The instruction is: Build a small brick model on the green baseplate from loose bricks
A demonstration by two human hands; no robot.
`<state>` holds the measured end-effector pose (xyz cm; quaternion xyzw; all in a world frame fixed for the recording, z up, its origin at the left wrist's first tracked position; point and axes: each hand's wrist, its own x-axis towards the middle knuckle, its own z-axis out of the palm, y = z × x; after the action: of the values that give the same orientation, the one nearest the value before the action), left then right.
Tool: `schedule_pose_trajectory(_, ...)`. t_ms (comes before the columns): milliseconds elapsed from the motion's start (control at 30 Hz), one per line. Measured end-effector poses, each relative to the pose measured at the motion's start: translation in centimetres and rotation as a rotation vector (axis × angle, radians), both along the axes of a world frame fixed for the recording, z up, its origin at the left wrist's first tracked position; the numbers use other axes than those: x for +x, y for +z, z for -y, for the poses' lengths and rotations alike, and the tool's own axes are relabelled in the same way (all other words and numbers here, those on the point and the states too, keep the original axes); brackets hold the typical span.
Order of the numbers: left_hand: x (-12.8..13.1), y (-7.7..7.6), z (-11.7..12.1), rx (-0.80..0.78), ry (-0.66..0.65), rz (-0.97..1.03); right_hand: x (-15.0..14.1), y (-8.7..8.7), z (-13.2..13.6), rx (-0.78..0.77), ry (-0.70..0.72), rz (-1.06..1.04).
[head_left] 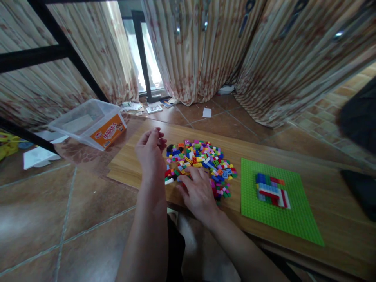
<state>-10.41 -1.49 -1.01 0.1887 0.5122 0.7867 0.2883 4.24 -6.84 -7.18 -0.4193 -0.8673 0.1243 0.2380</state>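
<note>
A heap of small multicoloured building bricks (205,154) lies on the wooden table (235,150). My right hand (201,192) rests palm down on the near side of the heap, its fingers spread over the bricks and the thumb apart. Just left of the heap, my left hand (151,149) is raised with the fingers curled together; anything between them is hidden. On the right, a green baseplate (282,223) carries a low block of joined bricks (272,190) in blue, white, red and other colours.
A clear plastic bin (85,121) with an orange label stands beyond the table's left end. Papers (154,107) lie on the tiled floor near striped curtains (199,58). A black metal frame (64,49) rises at left, and a dark flat object (360,192) sits at the right edge.
</note>
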Motion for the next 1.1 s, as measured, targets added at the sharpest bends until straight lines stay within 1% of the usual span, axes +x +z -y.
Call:
schedule_pose_trajectory(133,0.0,0.1,0.1,0.024,-0.031,0.022,-1.0,-0.2,0.1,0.020,-0.068,0.064)
schedule_pose_trajectory(367,-0.7,-0.1,0.2,0.010,-0.018,0.027,-0.9,-0.9,-0.5,0.047,-0.124,0.096)
schedule_pose_trajectory(600,-0.6,0.0,0.2,0.017,-0.022,0.052,-0.6,-0.8,-1.0,0.049,-0.089,0.085)
schedule_pose_trajectory(800,-0.3,0.0,0.1,-0.017,-0.048,-0.002,-0.1,-0.5,-1.3,0.056,-0.075,0.018)
schedule_pose_trajectory(933,0.0,0.0,0.1,-0.048,-0.063,0.003,0.1,-0.5,-1.3,0.056,-0.049,0.051)
schedule_pose_trajectory(1100,0.3,0.2,0.0,-0.031,-0.061,0.014,0.0,-0.5,-1.1,0.046,-0.019,0.106)
